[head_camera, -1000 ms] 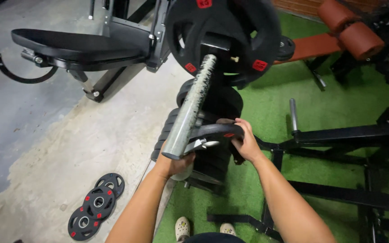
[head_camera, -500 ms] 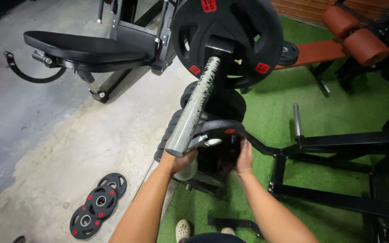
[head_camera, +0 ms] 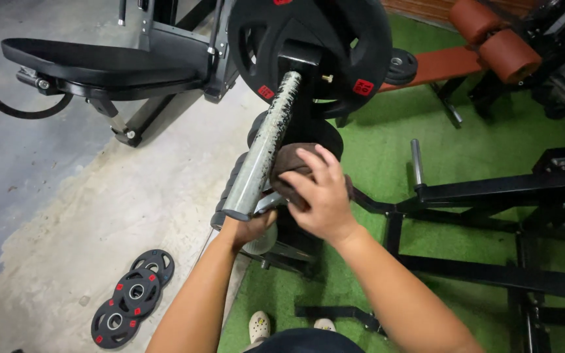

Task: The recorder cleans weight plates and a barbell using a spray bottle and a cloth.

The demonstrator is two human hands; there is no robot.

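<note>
The steel loading sleeve (head_camera: 264, 149) is projecting toward the camera from the large black weight plate (head_camera: 308, 46) mounted at its far end. All positions below are referenced to this sleeve.

The right hand (head_camera: 318, 195) is lying just right of the sleeve's near end, fingers spread and curled over a dark brown cloth (head_camera: 289, 171), pressing it against the black plate behind. The cloth is touching the right side of the sleeve.

The left hand (head_camera: 251, 227) is sitting directly beneath the sleeve's near end, closed around a grey metal part there; the exact object in its grip cannot be told, as the sleeve is hiding most of it.

Left of the sleeve, a black padded seat (head_camera: 93, 62) is standing on the concrete floor (head_camera: 67, 216). Below and left of the sleeve's near end, three small black plates (head_camera: 132, 297) are lying on the concrete. Right of the sleeve, a black machine frame (head_camera: 492, 193) is resting on green turf (head_camera: 472, 140), with brown roller pads (head_camera: 492, 36) beyond it.
</note>
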